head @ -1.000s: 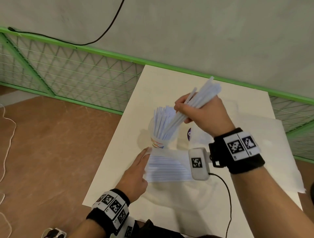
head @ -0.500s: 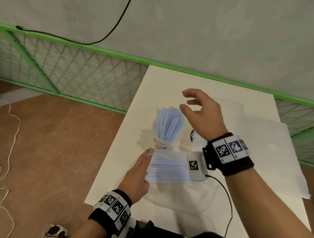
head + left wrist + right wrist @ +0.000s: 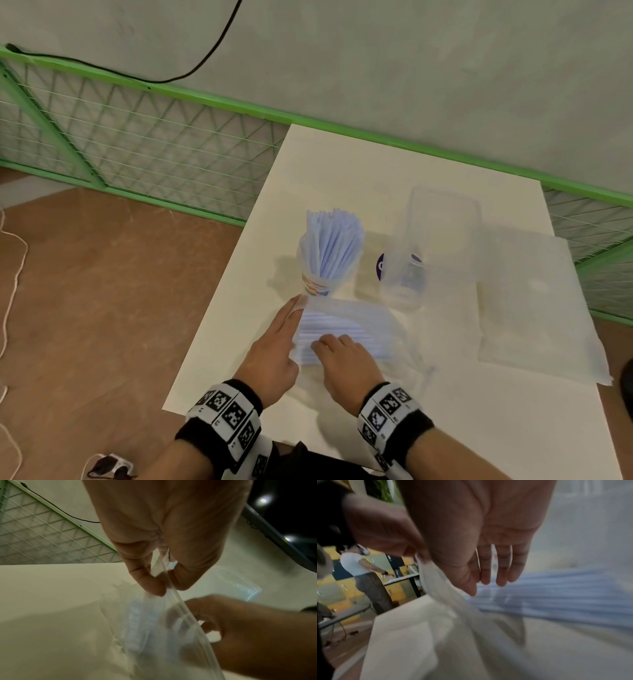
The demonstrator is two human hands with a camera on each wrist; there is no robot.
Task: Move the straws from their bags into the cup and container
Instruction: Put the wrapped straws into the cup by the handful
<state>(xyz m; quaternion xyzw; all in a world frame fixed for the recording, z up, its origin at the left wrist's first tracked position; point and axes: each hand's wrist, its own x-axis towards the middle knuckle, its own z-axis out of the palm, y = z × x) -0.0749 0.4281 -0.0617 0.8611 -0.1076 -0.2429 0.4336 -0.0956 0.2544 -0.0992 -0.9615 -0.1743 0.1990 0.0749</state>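
Note:
A paper cup [image 3: 317,286] packed with white straws [image 3: 332,240] stands at mid table. Right of it is an empty clear plastic container [image 3: 442,233]. In front of the cup lies a clear straw bag [image 3: 346,329] holding a flat layer of straws [image 3: 559,599]. My left hand [image 3: 294,315] pinches the bag's open edge between thumb and finger [image 3: 150,584]. My right hand [image 3: 329,342] reaches over the bag mouth, its fingers [image 3: 502,574] straight and just above the straws, holding nothing.
The white table [image 3: 376,164] has its left edge close to the cup. A second clear bag [image 3: 534,308] lies flat at the right. A green mesh fence [image 3: 137,144] runs behind. A person [image 3: 361,572] stands far off in the room.
My right hand dropped its bundle of straws into the cup, then came down and back to the bag mouth. My left hand stayed pinching the bag's edge.

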